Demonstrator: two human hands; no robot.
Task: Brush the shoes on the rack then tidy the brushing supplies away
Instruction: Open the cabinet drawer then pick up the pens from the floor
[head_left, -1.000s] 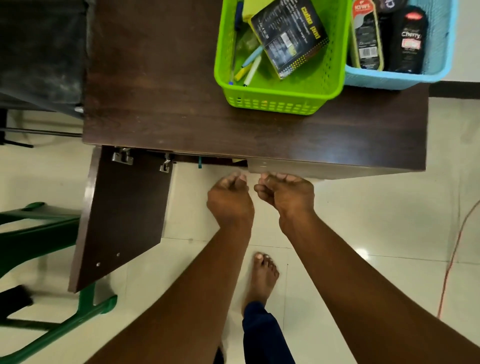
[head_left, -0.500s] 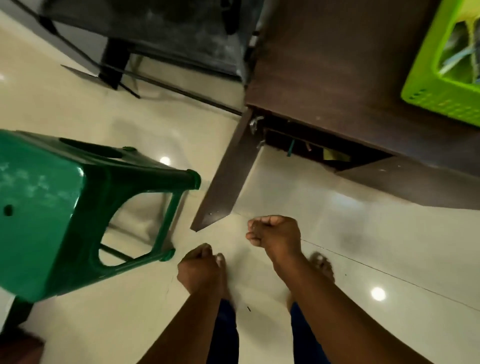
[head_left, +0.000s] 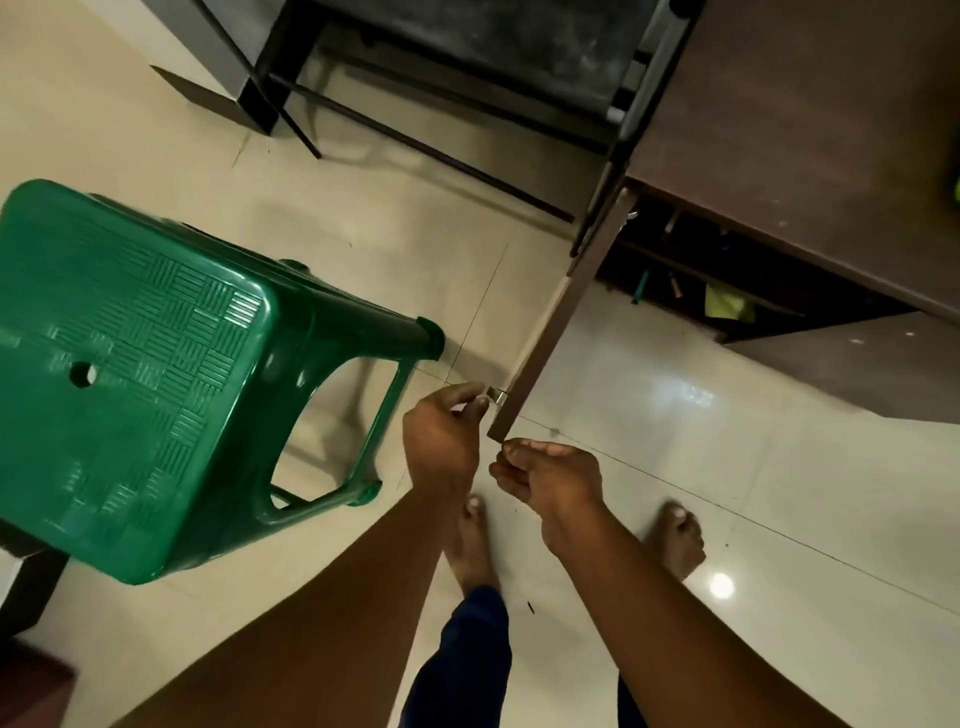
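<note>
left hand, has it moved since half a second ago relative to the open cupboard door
Yes. The left hand has gone from hanging short of the cupboard door up to its free edge, where it pinches the small metal handle.

Glossy cream tiled floor (head_left: 701, 467) with ceiling-light reflections, green moulded plastic stool (head_left: 135, 374) at left, dark brown wooden cabinet (head_left: 810, 124) at right with door (head_left: 550, 332) swung open, black metal-framed furniture (head_left: 467, 47) behind

Green stool (head_left: 156, 374) with basket-weave seat pattern, dark brown cabinet door (head_left: 561, 322), cream floor tiles (head_left: 727, 467)
</note>
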